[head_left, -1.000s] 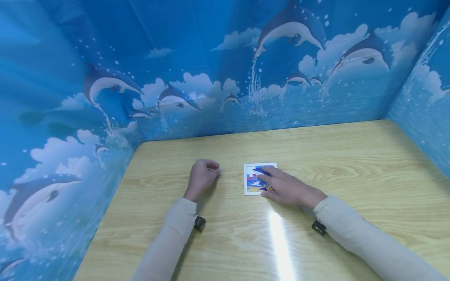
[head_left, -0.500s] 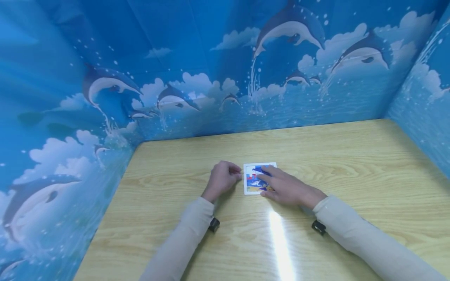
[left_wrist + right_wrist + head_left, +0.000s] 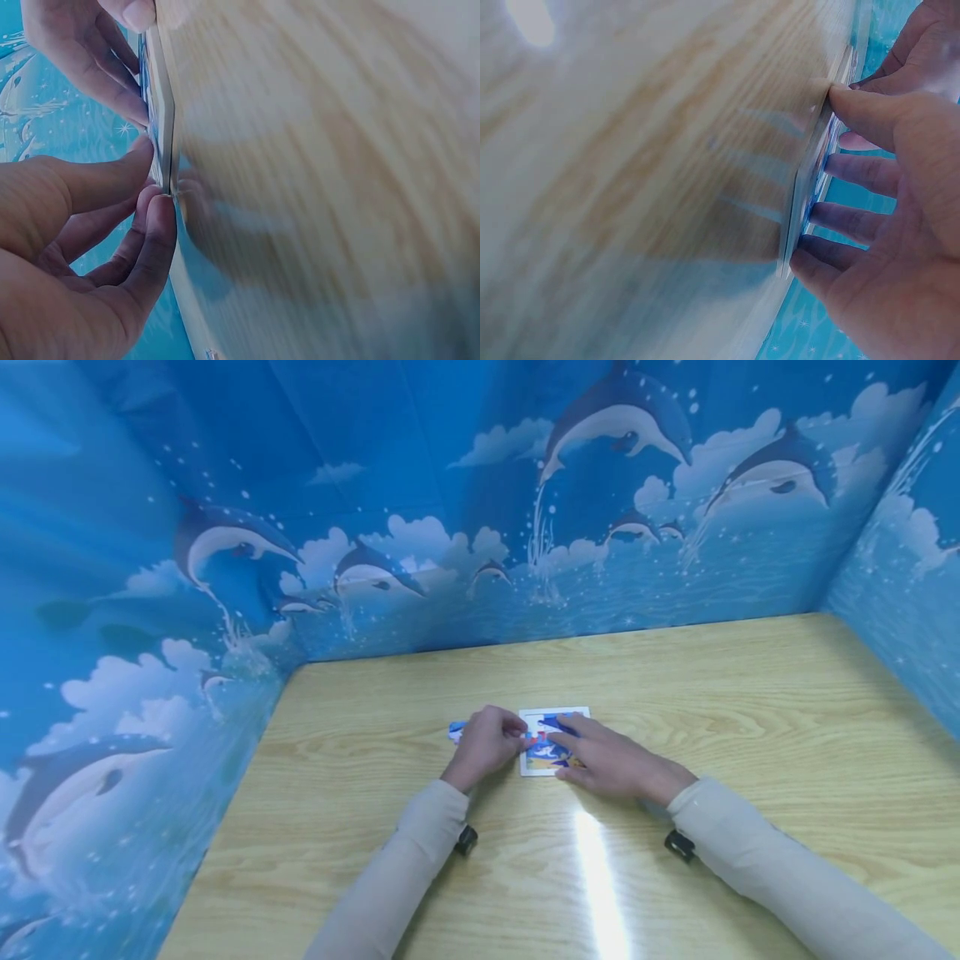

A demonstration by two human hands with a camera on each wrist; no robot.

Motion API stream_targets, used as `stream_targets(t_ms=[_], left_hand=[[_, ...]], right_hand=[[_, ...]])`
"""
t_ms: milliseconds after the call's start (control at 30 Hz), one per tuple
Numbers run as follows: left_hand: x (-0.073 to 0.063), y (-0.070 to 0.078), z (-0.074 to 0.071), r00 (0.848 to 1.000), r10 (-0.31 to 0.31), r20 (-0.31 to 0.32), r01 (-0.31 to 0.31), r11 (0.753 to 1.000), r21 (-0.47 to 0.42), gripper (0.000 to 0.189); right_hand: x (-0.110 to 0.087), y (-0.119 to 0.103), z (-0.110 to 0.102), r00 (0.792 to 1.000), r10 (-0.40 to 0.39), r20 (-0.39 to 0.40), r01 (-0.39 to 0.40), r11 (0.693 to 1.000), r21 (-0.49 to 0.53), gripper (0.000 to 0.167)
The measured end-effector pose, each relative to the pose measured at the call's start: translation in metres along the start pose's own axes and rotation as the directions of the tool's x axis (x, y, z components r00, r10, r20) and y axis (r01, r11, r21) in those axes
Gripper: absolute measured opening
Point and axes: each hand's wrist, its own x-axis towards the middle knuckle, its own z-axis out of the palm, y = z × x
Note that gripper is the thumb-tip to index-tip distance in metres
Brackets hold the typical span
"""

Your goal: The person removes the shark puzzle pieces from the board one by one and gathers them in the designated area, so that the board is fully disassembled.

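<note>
A small square jigsaw puzzle point(image 3: 545, 761) with a white frame and a blue sea picture lies flat on the table. My left hand point(image 3: 486, 745) is at its left edge, fingers bent, thumb tip and fingertips close together on the border; they pinch a small puzzle piece, mostly hidden by the fingers. In the left wrist view the thumb point(image 3: 139, 154) meets the puzzle's face and the fingers reach its edge. My right hand point(image 3: 611, 758) rests over the puzzle's right half with its fingers spread; the thumb point(image 3: 855, 109) touches the near edge. The right hand covers part of the picture.
A loose blue and white puzzle piece point(image 3: 457, 731) lies just left of the left hand. The wood-grain table point(image 3: 712, 693) ends at blue dolphin-print sheets point(image 3: 420, 560) at the back and sides. A bright light reflection lies on the near tabletop.
My left hand has moved right to the puzzle's left edge with its fingers pinched, uncovering a loose piece behind it. The right hand has stayed on the puzzle.
</note>
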Motion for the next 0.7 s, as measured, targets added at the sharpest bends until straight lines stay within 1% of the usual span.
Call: stream_targets(t_ms=[200,467,700], left_hand=[[0.002,0.0006,0.0009,1.0,0.006,0.019,-0.005,1.0,-0.008,0.023],[0.0035,0.0022,-0.0008,0.999,-0.005,0.042,0.006,0.999,-0.031,0.022],[0.004,0.0024,-0.0014,0.999,0.002,0.042,0.0,0.999,-0.046,0.023]], right_hand=[[0.0001,-0.0006,-0.0006,1.0,-0.008,-0.008,0.008,1.0,-0.003,0.062],[-0.0003,-0.0011,-0.0009,1.0,-0.001,-0.008,0.001,1.0,0.006,0.062],[-0.0006,0.0,0.0002,1.0,0.011,-0.011,-0.011,1.0,0.029,0.063]])
